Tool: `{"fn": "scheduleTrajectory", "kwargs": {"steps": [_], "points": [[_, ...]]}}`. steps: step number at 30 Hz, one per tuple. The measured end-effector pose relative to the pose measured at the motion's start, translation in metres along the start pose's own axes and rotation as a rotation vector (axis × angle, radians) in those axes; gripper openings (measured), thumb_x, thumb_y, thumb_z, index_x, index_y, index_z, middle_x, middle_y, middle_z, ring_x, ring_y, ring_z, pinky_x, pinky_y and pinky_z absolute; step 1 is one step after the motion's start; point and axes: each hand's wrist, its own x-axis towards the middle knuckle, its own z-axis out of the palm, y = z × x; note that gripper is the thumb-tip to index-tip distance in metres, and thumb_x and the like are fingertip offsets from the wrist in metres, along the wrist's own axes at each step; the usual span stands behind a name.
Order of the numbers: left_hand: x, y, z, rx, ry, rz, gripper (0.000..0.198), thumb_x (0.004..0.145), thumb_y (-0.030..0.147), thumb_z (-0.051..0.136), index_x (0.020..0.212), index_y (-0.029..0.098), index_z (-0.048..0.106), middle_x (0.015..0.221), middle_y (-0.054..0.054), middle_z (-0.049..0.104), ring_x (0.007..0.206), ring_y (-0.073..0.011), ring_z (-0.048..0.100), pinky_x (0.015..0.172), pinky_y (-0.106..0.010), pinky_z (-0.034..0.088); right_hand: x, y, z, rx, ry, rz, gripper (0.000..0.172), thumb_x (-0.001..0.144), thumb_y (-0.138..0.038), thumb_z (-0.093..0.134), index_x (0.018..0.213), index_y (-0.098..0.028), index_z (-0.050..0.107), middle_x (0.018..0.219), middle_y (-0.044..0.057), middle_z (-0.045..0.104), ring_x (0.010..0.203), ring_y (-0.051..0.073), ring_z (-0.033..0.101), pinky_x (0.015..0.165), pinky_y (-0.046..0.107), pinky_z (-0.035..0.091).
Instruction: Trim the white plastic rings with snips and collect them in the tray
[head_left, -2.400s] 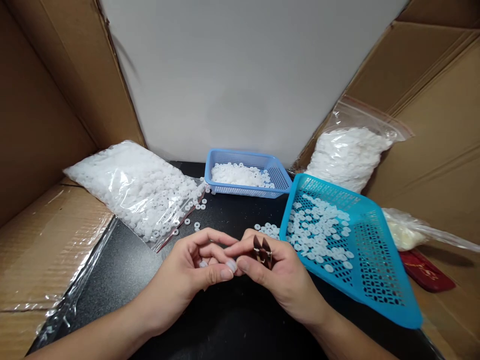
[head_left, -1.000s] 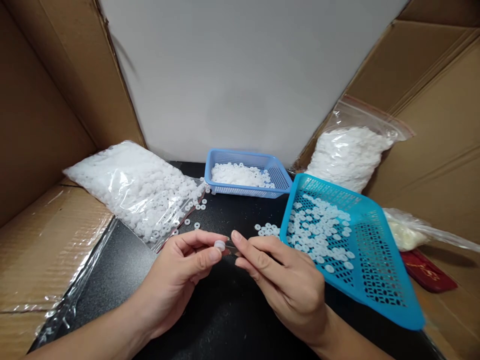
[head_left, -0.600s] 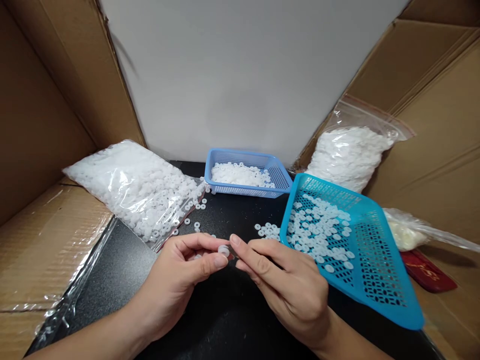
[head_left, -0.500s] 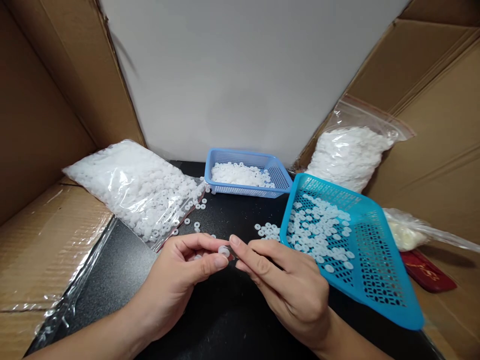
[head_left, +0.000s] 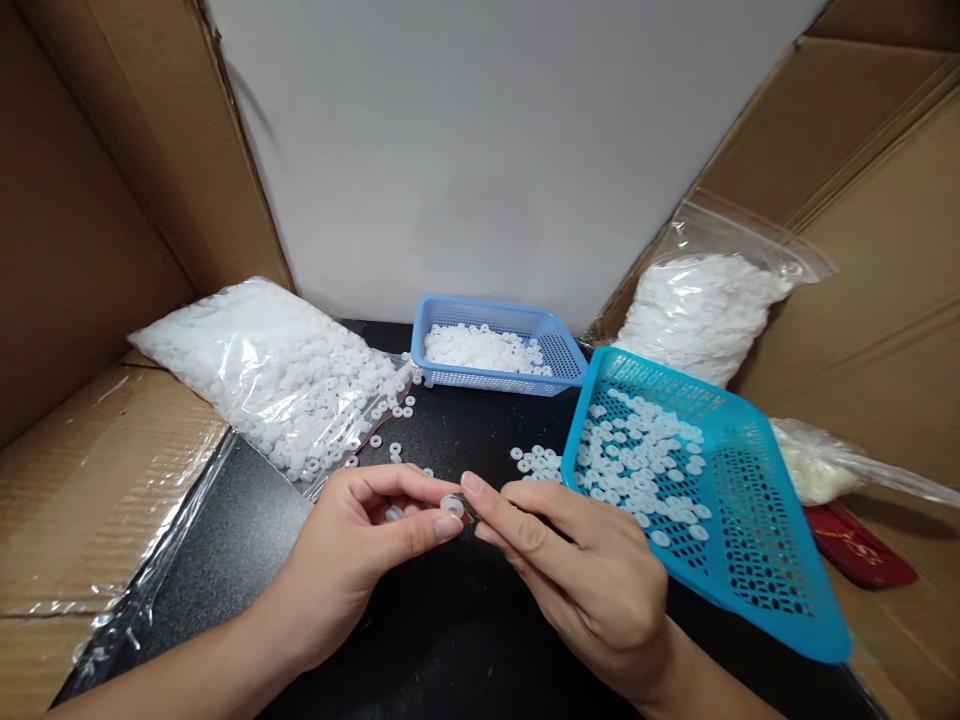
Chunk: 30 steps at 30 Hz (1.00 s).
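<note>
My left hand (head_left: pixel 356 550) pinches a small translucent white plastic ring (head_left: pixel 451 504) between thumb and forefinger. More white pieces show in the curl of its fingers. My right hand (head_left: pixel 589 570) is closed, its fingertips right up against the ring. A thin dark edge peeks out beneath the right forefinger, but most of what it holds is hidden. Close to the right hand stands a turquoise basket (head_left: pixel 776 440), with many white rings spread in its left part. A small heap of loose rings (head_left: pixel 536 463) lies on the black table against the basket's left side.
At the left lies an open clear bag of white rings (head_left: pixel 277 380), some spilling out. A blue basket (head_left: pixel 495 380) with white rings stands at the back. Another full bag (head_left: pixel 701 305), a smaller bag (head_left: pixel 814 465) and a red item (head_left: pixel 862 548) sit at right. Cardboard flanks both sides.
The ring in my left fingers has turned slightly, its round face now more toward me. Both hands stay together in nearly the same place; the whole view has shifted a little.
</note>
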Motion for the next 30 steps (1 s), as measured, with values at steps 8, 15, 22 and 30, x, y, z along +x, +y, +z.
{"fn": "scheduleTrajectory", "kwargs": {"steps": [8, 15, 22, 30], "points": [[0.0014, 0.0009, -0.0021, 0.042, -0.014, -0.003, 0.009, 0.074, 0.030, 0.090, 0.077, 0.023, 0.085, 0.077, -0.002, 0.081, 0.074, -0.0130, 0.067, 0.072, -0.021, 0.051, 0.0001, -0.0001, 0.0001, 0.002, 0.005, -0.005, 0.032, 0.102, -0.007, 0.058, 0.130, -0.014, 0.070, 0.077, 0.004, 0.073, 0.066, 0.011, 0.068, 0.056, 0.022, 0.052], [-0.0008, 0.0015, -0.0056, 0.114, -0.023, 0.004, 0.011, 0.076, 0.031, 0.089, 0.080, 0.022, 0.085, 0.078, -0.002, 0.081, 0.075, -0.0126, 0.067, 0.072, -0.020, 0.051, 0.0027, -0.0011, 0.0002, 0.000, 0.000, -0.015, 0.026, 0.102, -0.007, 0.058, 0.123, -0.009, 0.072, 0.074, 0.005, 0.072, 0.063, 0.012, 0.066, 0.054, 0.023, 0.050], [0.0014, 0.0061, -0.0066, 0.151, -0.036, -0.009, 0.014, 0.075, 0.033, 0.089, 0.079, 0.020, 0.083, 0.078, -0.003, 0.080, 0.074, -0.0131, 0.066, 0.071, -0.021, 0.050, 0.0015, -0.0005, -0.0012, -0.029, -0.018, -0.026, 0.025, 0.103, -0.008, 0.057, 0.122, -0.009, 0.073, 0.073, 0.005, 0.071, 0.062, 0.012, 0.065, 0.053, 0.024, 0.048], [-0.0004, 0.0102, -0.0057, 0.311, -0.016, 0.015, 0.014, 0.072, 0.032, 0.087, 0.075, 0.019, 0.082, 0.065, -0.001, 0.070, 0.058, -0.0115, 0.051, 0.055, -0.023, 0.039, 0.0013, 0.0008, -0.0002, 0.020, -0.031, 0.022, 0.029, 0.103, -0.008, 0.054, 0.124, -0.010, 0.073, 0.076, 0.005, 0.069, 0.065, 0.013, 0.064, 0.055, 0.024, 0.049]]}}
